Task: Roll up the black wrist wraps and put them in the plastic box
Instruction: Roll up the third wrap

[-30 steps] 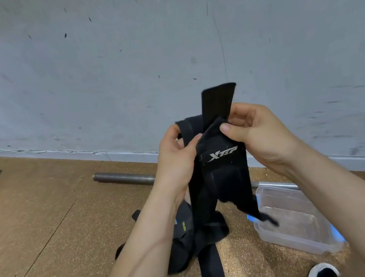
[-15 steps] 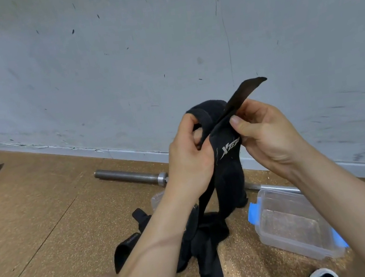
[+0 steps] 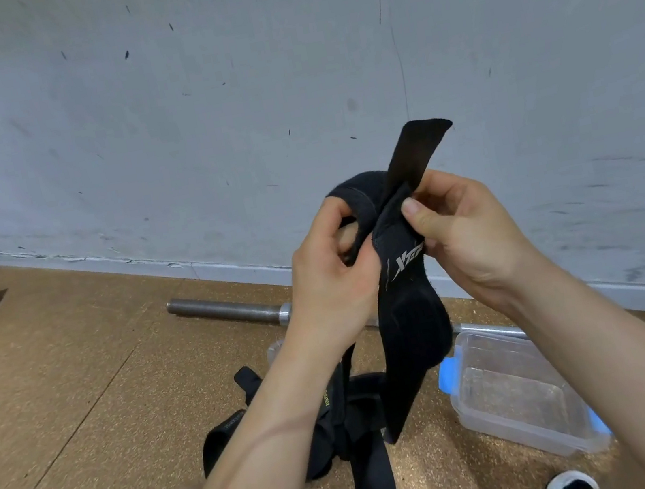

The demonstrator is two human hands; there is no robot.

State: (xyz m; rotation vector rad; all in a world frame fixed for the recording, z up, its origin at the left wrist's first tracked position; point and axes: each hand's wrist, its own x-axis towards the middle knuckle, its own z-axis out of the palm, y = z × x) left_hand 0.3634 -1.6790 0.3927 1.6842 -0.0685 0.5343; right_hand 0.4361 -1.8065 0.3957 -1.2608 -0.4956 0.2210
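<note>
left hand (image 3: 331, 281) curled round the wrist wrap (image 3: 409, 315) loop, up above the plastic box (image 3: 516, 391) | right hand (image 3: 464, 237) pinched the tab between thumb and fingers, likely to start a tight roll | spare wraps (image 3: 341, 420) heaped left of box | box sat open, lid off, ready for rolls | barbell (image 3: 229, 311) behind box

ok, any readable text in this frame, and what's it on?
"XTE", white, on the held wrist wrap; the rest is out of sight.
Yellow print on the wrap pile: too small to read.
Pale print on the pile's leftmost strap: too small to read.
</note>
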